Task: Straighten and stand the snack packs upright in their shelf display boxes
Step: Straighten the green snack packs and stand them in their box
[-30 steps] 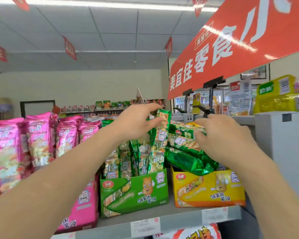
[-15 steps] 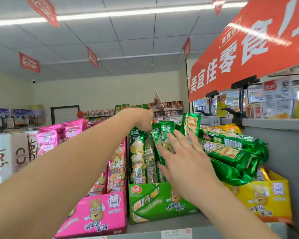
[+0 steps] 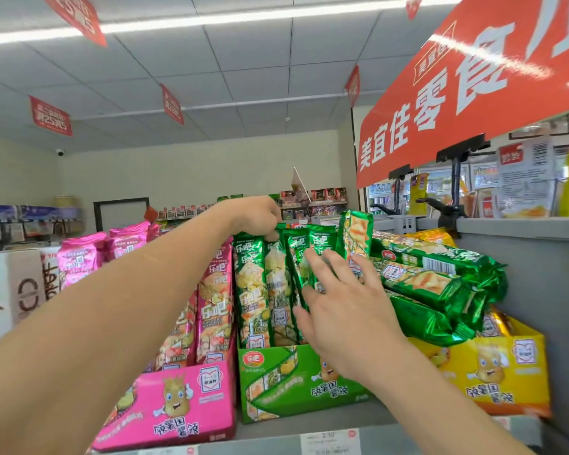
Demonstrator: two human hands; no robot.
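On the shelf [image 3: 385, 413], the green snack packs [image 3: 253, 290] stand upright in the green display box [image 3: 286, 385], the left hand [image 3: 260, 215] seemingly pinching their tops, the right hand [image 3: 339, 307] flat with fingers spread against their fronts, while stray green packs [image 3: 434, 284] lie sideways atop the yellow box [image 3: 513, 366].

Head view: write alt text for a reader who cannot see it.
A person's left hand pinches the tops of upright green snack packs in a green display box while the right hand presses flat against them. More green packs lie sideways over the yellow display box; a pink display box stands alongside.
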